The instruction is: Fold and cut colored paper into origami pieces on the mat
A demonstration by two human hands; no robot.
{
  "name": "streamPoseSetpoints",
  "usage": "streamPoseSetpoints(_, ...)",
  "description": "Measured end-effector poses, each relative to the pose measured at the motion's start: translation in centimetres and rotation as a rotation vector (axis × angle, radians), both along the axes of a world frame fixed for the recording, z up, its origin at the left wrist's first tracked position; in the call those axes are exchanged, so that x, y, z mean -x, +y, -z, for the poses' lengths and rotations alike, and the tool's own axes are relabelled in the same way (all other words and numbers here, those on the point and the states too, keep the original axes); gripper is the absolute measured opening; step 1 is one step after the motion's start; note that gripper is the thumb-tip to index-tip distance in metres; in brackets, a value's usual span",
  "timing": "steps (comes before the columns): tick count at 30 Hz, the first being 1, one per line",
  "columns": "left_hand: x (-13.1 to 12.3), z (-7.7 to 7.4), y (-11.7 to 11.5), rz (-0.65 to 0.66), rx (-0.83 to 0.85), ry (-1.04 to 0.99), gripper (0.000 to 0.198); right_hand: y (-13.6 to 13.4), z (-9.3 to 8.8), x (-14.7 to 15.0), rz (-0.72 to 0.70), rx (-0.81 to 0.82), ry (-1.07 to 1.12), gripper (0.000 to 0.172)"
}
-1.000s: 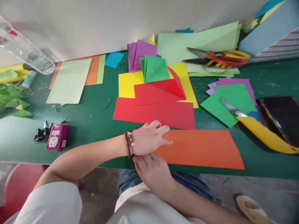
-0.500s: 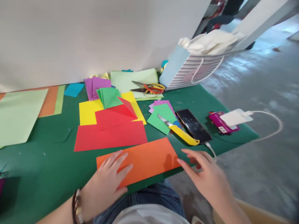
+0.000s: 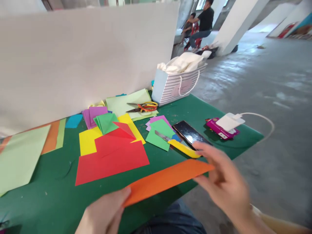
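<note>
My left hand (image 3: 104, 213) at the bottom edge grips the near end of an orange paper sheet (image 3: 165, 182). The sheet is raised off the green table and shows as a narrow tilted band. My right hand (image 3: 224, 182) is blurred, with fingers apart, at the sheet's far end. Whether it pinches the corner is hidden by the blur. Ahead of the sheet lies a red paper sheet (image 3: 112, 165), with a folded red paper piece (image 3: 124, 130) and a folded green paper piece (image 3: 106, 123) on yellow paper (image 3: 87, 141).
A yellow utility knife (image 3: 182, 149) and black phone (image 3: 188, 134) lie right of the papers. Scissors (image 3: 142, 107), a striped bag (image 3: 175, 87) and a purple power socket (image 3: 220, 128) stand farther off. A white board (image 3: 85, 61) backs the green table (image 3: 185, 110); a person (image 3: 202, 24) sits beyond.
The orange sheet has risen from the table, with my left hand gripping its near end. My right hand has moved to its far end. The view has tilted upward, showing more of the room.
</note>
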State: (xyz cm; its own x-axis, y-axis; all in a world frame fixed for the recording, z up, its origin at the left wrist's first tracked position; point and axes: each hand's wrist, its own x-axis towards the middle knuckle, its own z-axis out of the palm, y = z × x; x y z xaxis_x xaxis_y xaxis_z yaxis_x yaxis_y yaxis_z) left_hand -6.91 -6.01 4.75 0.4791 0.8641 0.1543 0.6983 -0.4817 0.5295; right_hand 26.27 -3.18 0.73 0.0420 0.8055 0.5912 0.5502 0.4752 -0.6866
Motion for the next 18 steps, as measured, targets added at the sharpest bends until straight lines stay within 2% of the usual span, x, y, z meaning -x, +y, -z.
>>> streamPoseSetpoints(1, -0.8, -0.6, 0.8, -0.178, 0.107, -0.162, 0.032, 0.8, -0.1, 0.8, 0.004, 0.050, 0.172, 0.058)
streamPoseSetpoints(2, -1.9, -0.9, 1.6, -0.362, 0.184, -0.379, 0.028, 1.4, 0.0, 1.9, -0.089, 0.100, 0.292, 0.062)
streamPoseSetpoints(4, -4.6, -0.5, 3.0, -0.678, 0.353, -0.846, 0.027, 1.9, 0.7, 4.3, -0.306, 0.402, 0.426, 0.069)
streamPoseSetpoints(5, -6.0, -0.1, 3.5, -0.778, 0.491, -1.063, 0.028, 1.9, 1.1, 5.4, -0.342, 0.563, 0.489, 0.069)
streamPoseSetpoints(6, -7.2, 0.4, 4.0, -0.794, 0.629, -1.266, 0.032, 1.8, 1.4, 6.3, -0.349, 0.668, 0.552, 0.069)
streamPoseSetpoints(7, -8.3, 0.9, 4.4, -0.740, 0.740, -1.436, 0.034, 1.8, 1.6, 6.8, -0.347, 0.733, 0.617, 0.067)
streamPoseSetpoints(8, -9.1, 1.2, 4.8, -0.664, 0.818, -1.548, 0.035, 1.7, 1.6, 7.0, -0.337, 0.782, 0.643, 0.059)
streamPoseSetpoints(10, -9.7, 1.3, 5.6, -0.501, 0.886, -1.641, 0.035, 2.2, 1.1, 6.1, -0.318, 0.826, 0.599, 0.042)
streamPoseSetpoints(12, -9.0, 0.9, 6.8, -0.442, 0.880, -1.633, 0.036, 3.1, 0.4, 4.1, -0.307, 0.816, 0.484, 0.035)
streamPoseSetpoints(15, -7.4, 0.2, 9.0, -0.585, 0.708, -1.651, 0.032, 4.9, -0.1, 0.9, -0.254, 0.820, 0.361, 0.034)
streamPoseSetpoints(18, -6.5, 0.3, 10.3, -0.559, 0.666, -1.683, 0.039, 6.3, 0.6, -0.7, -0.073, 0.746, 0.602, 0.038)
